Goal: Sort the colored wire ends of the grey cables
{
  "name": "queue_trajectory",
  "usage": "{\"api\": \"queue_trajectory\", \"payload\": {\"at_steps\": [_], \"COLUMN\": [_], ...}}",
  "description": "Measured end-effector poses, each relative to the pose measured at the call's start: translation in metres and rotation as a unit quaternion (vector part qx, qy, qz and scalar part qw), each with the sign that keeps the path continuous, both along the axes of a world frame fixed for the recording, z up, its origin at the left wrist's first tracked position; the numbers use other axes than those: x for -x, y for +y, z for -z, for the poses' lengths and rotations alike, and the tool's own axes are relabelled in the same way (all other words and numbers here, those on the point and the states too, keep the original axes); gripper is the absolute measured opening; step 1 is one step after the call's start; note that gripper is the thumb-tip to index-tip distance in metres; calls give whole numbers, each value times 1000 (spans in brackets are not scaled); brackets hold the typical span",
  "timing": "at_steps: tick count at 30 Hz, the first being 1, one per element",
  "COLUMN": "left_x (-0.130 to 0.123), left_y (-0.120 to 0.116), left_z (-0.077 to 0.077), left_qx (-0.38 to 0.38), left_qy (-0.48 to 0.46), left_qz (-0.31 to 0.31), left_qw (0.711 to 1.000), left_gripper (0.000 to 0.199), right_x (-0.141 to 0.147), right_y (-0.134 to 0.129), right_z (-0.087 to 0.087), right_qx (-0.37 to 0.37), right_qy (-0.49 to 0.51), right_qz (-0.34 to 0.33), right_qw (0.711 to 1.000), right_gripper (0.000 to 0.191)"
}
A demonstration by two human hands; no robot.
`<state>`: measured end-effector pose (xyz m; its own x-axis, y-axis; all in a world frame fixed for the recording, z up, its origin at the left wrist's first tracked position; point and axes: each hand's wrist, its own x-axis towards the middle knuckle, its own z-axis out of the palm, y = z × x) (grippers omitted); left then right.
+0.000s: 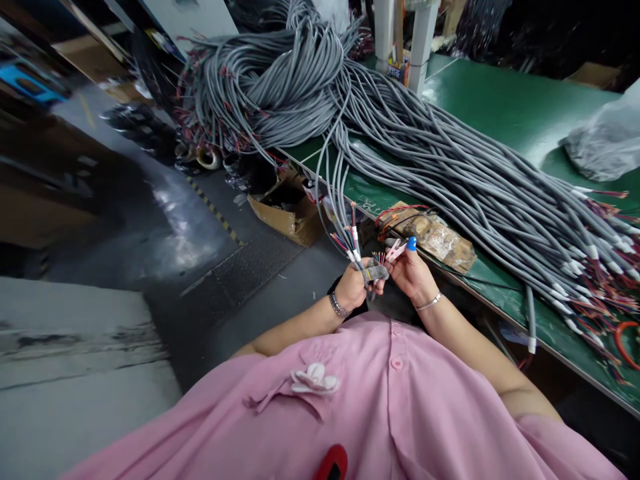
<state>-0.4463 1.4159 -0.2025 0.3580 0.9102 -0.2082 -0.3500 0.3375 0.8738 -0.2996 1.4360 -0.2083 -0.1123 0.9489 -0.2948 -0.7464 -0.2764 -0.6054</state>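
My left hand (353,287) is closed round the ends of several grey cables (341,193), just off the table's front edge. Grey wrapping covers part of its fingers. White sleeves and fanned-out coloured wires (354,233) stick up above this hand. Close beside it, my right hand (413,275) pinches a pale pink clip (395,251), whose tip is near a small bunch of coloured wire ends (379,257). A blue cover (411,243) sits on a fingertip of my right hand.
A large pile of grey cables (450,160) lies across the green table (500,100). Near the front edge is a taped brown block (433,237). A clear plastic bag (607,133) rests at the right. An open cardboard box (295,220) stands on the floor.
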Motion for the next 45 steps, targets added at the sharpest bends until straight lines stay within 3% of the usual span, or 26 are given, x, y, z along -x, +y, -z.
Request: {"api": "queue_trajectory", "payload": {"at_steps": [8,15,19,23,33,39,45], "left_x": [1,5,7,3,-2,-1,-3], "left_y": [0,-7,-16,-19,-5,-7,-8], "left_z": [6,-1,-8,-12,-10,-10,-11], "left_qx": [7,-4,-27,-27,-4,3,-2], "left_qy": [9,7,11,11,4,14,50], "left_qz": [1,-4,-21,-54,-80,-60,-44], "left_qw": [1000,1000,999,998,997,998,998], "left_gripper": [28,28,28,29,32,34,38], "right_x": [3,-3,-6,-7,-7,-8,-7], "right_y": [0,-9,-15,-19,-12,-14,-13], "right_z": [1,3,-4,-12,-19,-18,-17], "right_qx": [-4,-19,-26,-29,35,-6,-10], "right_qy": [-15,-24,-11,-63,-207,-136,-134], "right_qz": [13,-65,-75,-50,13,12,19], "right_qw": [1000,997,997,996,978,991,991], "right_gripper": [48,66,53,31,41,38,37]}}
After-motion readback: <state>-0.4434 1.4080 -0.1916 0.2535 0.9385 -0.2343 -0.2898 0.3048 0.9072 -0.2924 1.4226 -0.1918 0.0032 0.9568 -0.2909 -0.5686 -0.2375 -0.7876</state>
